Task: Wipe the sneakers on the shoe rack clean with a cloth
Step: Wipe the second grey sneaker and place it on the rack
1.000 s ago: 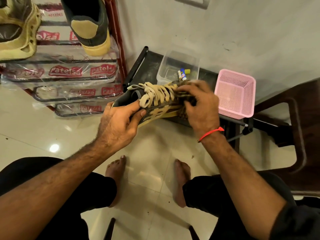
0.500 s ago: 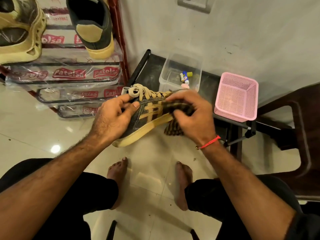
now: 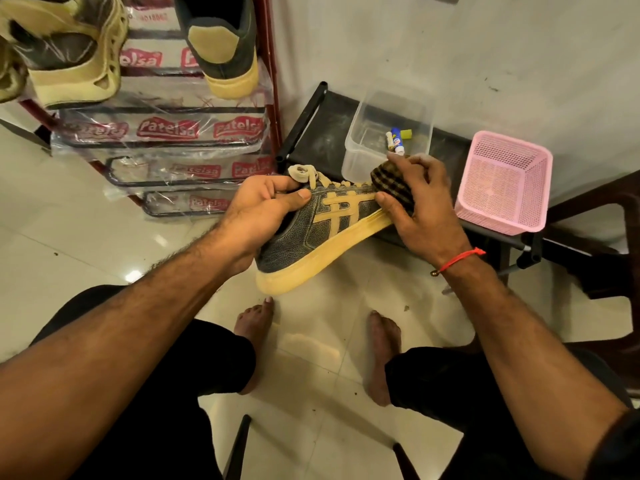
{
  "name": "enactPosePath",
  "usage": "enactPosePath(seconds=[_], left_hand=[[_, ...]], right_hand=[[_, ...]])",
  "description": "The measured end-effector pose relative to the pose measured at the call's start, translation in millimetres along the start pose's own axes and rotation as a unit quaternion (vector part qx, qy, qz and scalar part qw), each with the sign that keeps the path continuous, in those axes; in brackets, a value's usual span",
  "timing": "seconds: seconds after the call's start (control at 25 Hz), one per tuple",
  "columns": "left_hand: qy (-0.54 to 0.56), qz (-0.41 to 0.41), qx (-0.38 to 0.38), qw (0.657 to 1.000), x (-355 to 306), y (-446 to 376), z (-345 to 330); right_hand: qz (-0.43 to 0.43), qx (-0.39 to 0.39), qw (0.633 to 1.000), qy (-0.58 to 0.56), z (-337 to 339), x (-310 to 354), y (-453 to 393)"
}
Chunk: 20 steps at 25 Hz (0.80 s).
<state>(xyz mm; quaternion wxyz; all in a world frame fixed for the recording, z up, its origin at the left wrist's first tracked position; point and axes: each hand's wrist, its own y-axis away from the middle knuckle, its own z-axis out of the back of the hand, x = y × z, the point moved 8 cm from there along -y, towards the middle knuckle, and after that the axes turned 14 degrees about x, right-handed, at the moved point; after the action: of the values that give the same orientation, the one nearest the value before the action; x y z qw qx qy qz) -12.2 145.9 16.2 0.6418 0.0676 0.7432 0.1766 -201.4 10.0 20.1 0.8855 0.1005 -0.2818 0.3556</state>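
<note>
Sneaker (image 3: 311, 233) toe hidden from us under cloth (image 3: 391, 187) and right hand (image 3: 426, 206); rack shoes (image 3: 69, 53) cut by top edge; tub (image 3: 388, 133) items too small.

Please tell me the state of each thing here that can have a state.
sneaker: held in the air, tilted, laces tied
cloth: bunched, pressed on the sneaker's toe end
left hand: grips the sneaker
right hand: grips the cloth
clear tub: open, lidless
pink basket: tipped on its side
</note>
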Motion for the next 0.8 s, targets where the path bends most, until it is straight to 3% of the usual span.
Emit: enactPosePath(seconds=[0.12, 0.2, 0.28, 0.36, 0.44, 0.52, 0.64, 0.8], left_hand=[[0.028, 0.019, -0.033, 0.999, 5, -1, 4], [0.032, 0.042, -0.066, 0.996, 11, -1, 12], [0.039, 0.055, -0.091, 0.994, 12, 2, 19], [0.031, 0.064, -0.093, 0.993, 11, 1, 23], [0.037, 0.077, -0.086, 0.993, 12, 1, 25], [0.055, 0.097, -0.054, 0.992, 16, 2, 20], [-0.024, 0.106, 0.049, 0.993, 12, 7, -4], [-0.184, -0.023, 0.143, 0.972, -18, 20, -31]], right_hand=[[0.055, -0.026, 0.998, -0.026, -18, 45, 13], [0.162, 0.008, 0.985, -0.053, -48, 101, 35], [0.3, 0.063, 0.952, -0.008, -76, 152, 66], [0.362, 0.079, 0.927, 0.052, -78, 155, 73], [0.286, 0.013, 0.958, 0.011, -49, 122, 47], [0.158, -0.071, 0.979, -0.107, -17, 77, 25], [0.055, -0.091, 0.957, -0.269, -14, 41, 19], [0.009, -0.095, 0.893, -0.439, -24, 26, 23]])
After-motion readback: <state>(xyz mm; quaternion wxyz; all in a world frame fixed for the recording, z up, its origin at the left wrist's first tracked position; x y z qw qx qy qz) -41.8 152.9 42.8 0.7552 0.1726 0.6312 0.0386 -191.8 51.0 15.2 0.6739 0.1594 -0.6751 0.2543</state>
